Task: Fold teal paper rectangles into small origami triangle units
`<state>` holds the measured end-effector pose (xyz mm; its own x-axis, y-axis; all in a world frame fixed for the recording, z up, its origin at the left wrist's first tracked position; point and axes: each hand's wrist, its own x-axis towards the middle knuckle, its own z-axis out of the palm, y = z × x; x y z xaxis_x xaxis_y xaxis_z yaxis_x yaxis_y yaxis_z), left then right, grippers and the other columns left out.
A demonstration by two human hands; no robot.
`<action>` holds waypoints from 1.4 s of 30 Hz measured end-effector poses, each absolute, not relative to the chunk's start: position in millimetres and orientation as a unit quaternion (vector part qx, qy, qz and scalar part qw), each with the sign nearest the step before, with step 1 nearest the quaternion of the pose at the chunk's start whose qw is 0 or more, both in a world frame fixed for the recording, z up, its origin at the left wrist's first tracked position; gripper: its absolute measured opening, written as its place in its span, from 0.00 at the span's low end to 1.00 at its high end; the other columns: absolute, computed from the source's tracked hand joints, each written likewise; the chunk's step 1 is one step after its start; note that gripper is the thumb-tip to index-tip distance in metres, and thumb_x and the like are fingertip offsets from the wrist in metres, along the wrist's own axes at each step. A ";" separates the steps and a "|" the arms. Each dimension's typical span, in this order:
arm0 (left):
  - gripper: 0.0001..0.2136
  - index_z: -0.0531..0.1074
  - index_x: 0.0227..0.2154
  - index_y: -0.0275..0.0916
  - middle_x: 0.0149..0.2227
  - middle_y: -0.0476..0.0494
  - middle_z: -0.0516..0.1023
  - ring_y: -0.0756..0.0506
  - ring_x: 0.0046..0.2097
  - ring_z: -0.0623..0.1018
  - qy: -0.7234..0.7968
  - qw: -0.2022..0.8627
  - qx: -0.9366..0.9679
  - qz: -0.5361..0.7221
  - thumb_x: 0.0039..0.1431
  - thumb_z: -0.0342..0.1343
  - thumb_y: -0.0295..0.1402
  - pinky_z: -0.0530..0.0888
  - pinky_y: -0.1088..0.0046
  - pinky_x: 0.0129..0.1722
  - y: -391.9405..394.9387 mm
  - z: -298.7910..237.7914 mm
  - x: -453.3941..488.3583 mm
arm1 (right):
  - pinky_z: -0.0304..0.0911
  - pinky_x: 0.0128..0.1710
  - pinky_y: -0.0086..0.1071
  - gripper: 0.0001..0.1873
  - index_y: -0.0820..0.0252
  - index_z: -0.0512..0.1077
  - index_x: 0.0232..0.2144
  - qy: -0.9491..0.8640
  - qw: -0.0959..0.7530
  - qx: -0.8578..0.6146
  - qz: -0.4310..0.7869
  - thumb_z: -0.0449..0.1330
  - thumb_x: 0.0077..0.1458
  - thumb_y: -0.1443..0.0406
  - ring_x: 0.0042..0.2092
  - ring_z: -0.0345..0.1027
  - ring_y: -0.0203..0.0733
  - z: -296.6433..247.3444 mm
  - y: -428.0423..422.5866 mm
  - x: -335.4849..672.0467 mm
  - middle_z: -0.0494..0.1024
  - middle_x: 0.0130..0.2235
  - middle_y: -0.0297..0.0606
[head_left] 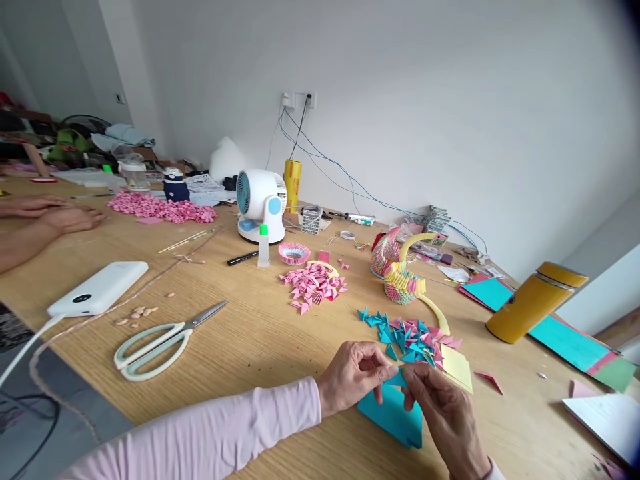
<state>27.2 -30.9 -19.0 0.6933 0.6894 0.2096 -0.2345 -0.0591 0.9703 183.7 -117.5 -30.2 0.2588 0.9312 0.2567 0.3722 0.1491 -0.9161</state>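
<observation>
Fingertips of my left hand (355,375) and my right hand (443,403) pinch a small piece of blue paper (399,378) between them. Below it on the table lies a stack of blue paper (393,417). Just beyond my hands is a pile of folded blue and pink paper triangles (413,337), with pale yellow paper slips (456,368) at its right. Farther back stand folded-paper baskets (400,283) in pink, yellow and green. The exact fold in the pinched piece is partly hidden by my fingers.
Scissors (165,343) and a white power bank (100,288) lie to the left. A pink triangle pile (313,285), glue bottle (263,248) and white fan (261,200) stand mid-table. A yellow flask (533,303) is at right. Another person's hands (70,217) rest far left.
</observation>
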 end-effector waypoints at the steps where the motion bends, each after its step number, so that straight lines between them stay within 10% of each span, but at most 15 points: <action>1: 0.19 0.67 0.24 0.35 0.18 0.53 0.68 0.53 0.18 0.71 0.178 0.665 0.636 0.350 0.48 0.61 0.48 0.64 0.81 0.17 -30.3 -18.7 26.9 | 0.66 0.29 0.33 0.17 0.61 0.75 0.35 -0.542 0.529 -0.596 0.267 0.57 0.56 0.52 0.26 0.66 0.41 -31.2 -116.9 183.8 0.71 0.21 0.36; 7: 0.20 0.69 0.32 0.33 0.22 0.50 0.71 0.53 0.21 0.74 0.167 0.699 0.635 0.284 0.57 0.51 0.50 0.58 0.83 0.16 -28.3 -9.1 19.9 | 0.66 0.27 0.33 0.21 0.61 0.74 0.43 -0.534 0.548 -0.569 0.301 0.57 0.56 0.52 0.26 0.67 0.40 -26.7 -114.5 175.3 0.72 0.25 0.36; 24: 0.20 0.67 0.36 0.34 0.24 0.48 0.74 0.51 0.21 0.74 0.139 0.725 0.618 0.271 0.51 0.59 0.47 0.67 0.80 0.16 -25.6 -17.5 22.6 | 0.64 0.22 0.27 0.16 0.58 0.70 0.39 -0.486 0.603 -0.516 0.366 0.60 0.54 0.53 0.24 0.64 0.35 -18.2 -113.7 164.4 0.71 0.25 0.33; 36: 0.22 0.63 0.33 0.37 0.13 0.60 0.63 0.56 0.12 0.60 0.266 0.675 0.605 0.329 0.46 0.62 0.49 0.55 0.83 0.11 -25.5 -13.9 23.3 | 0.69 0.26 0.28 0.05 0.57 0.74 0.34 -0.589 0.569 -0.572 0.045 0.60 0.55 0.64 0.31 0.72 0.39 -30.7 -114.9 169.4 0.76 0.34 0.39; 42: 0.28 0.68 0.24 0.33 0.21 0.47 0.73 0.57 0.13 0.64 0.257 0.762 0.548 0.232 0.53 0.47 0.58 0.50 0.81 0.11 -26.8 -11.7 22.8 | 0.69 0.39 0.31 0.12 0.56 0.74 0.38 -0.713 0.480 -0.502 -0.100 0.55 0.56 0.74 0.40 0.73 0.41 -29.6 -116.9 174.9 0.76 0.39 0.41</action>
